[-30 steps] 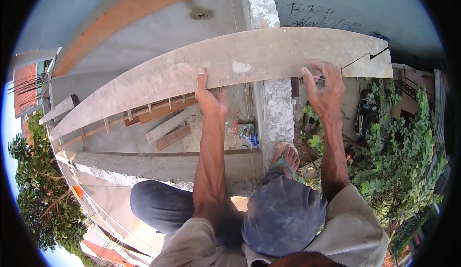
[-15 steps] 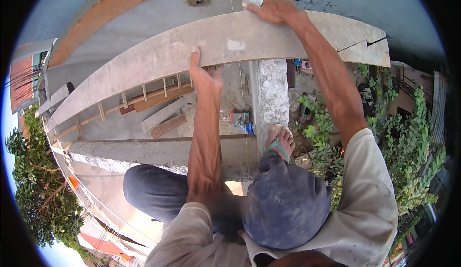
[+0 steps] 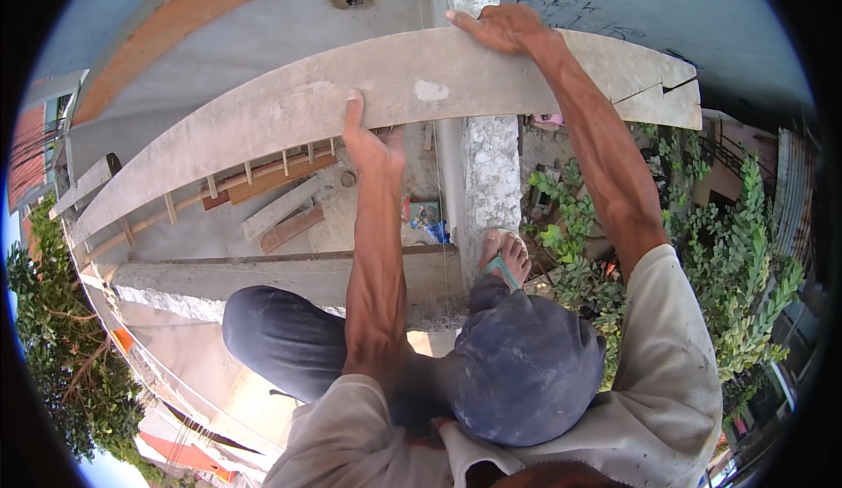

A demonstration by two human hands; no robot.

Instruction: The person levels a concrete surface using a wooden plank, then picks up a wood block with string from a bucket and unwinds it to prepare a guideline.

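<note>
A long, wide pale wooden plank spans the view from left to right, bent by the lens. Its right end has a dark crack and a notch. My left hand grips the near edge, thumb flat on the upper face and fingers tucked beneath, largely hidden. Further right, my right hand is closed over the far edge, with its thumb pointing left and its other fingertips out of sight. Below the plank, my sandalled foot rests on a rough concrete wall top.
A concrete beam runs leftward from the wall. Far below lie loose boards and a blue item. Leafy plants grow on the right, and a tree stands at left. A thin string hangs near the wall.
The plank and both hands sit slightly lower in the picture, and the plank's right end is a little further left. The background has shifted left too. Both hands keep their grip.
</note>
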